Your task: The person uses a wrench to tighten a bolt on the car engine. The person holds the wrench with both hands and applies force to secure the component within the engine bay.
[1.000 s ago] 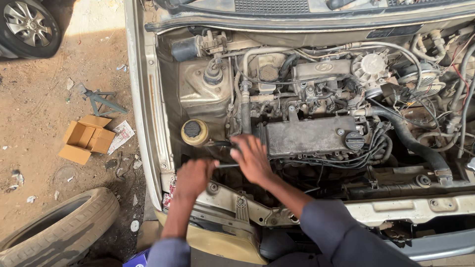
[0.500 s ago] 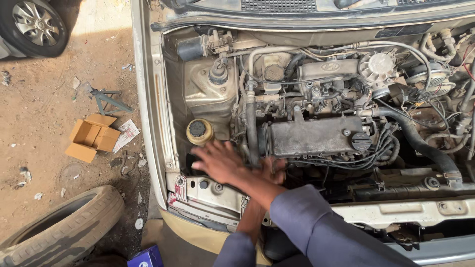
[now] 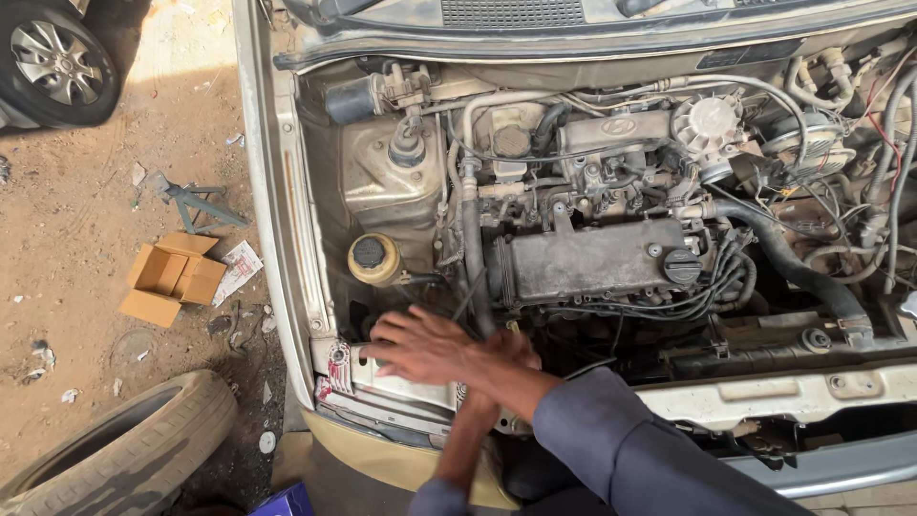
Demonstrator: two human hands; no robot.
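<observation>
Front panel [image 3: 401,382] of the engine bay — pale, grimy metal.
It runs along the near edge, left of centre, below the round yellow reservoir [image 3: 374,258].

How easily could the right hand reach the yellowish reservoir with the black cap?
Probably yes, easily: the right hand lies open just below the reservoir, with no hose or part visibly between them.

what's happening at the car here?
A person in a dark blue sleeve leans over the open engine bay of a beige car. The right hand lies spread, palm down, at the bay's front left corner, crossing over the left forearm. The left hand is mostly hidden beneath it. A worn black tyre lies on the dirt nearby.
</observation>
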